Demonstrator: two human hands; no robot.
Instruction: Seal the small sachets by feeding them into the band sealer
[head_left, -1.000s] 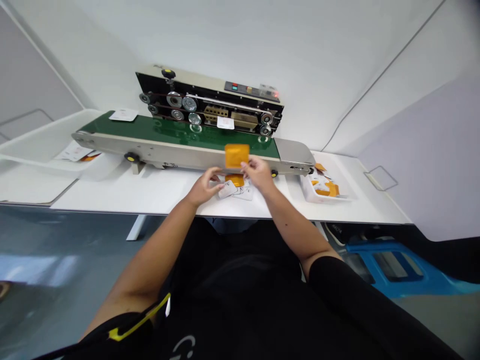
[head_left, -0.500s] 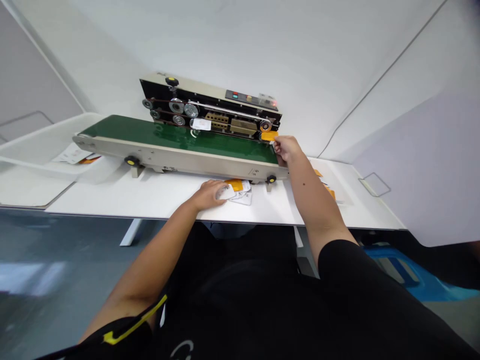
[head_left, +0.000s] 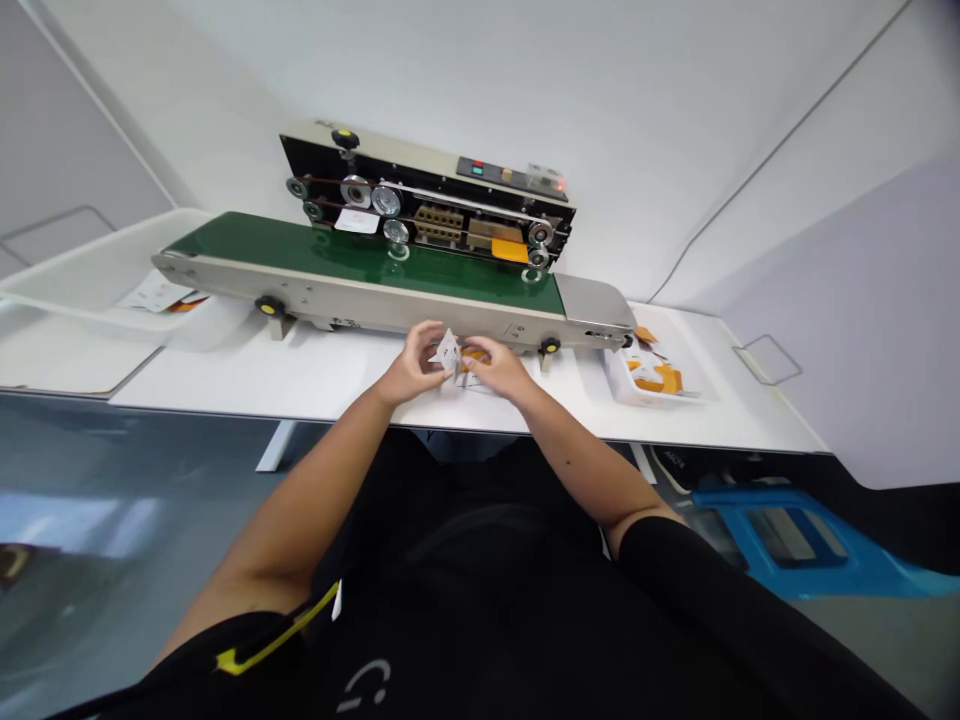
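My left hand [head_left: 411, 365] and my right hand [head_left: 499, 367] meet at the table's front edge, below the conveyor. A folded white paper slip [head_left: 448, 352] stands up between them, pinched by my left fingers. An orange sachet [head_left: 472, 364] lies partly hidden under my right fingers, with white slips beneath it. Farther back, another orange sachet [head_left: 510, 251] rides on the green conveyor belt [head_left: 360, 253] beside the band sealer [head_left: 427, 190]. A white slip [head_left: 357, 221] lies on the belt's far side.
A white tray [head_left: 645, 372] holding orange sachets and white slips stands right of the conveyor. A large white bin [head_left: 97, 262] with papers sits at the left end. The white table [head_left: 300, 385] carries everything, and a blue stool [head_left: 787, 530] stands below right.
My right hand has come back from the belt's right end to the middle, without the orange sachet. That sachet now lies on the belt, and the white slip on the belt has moved left.
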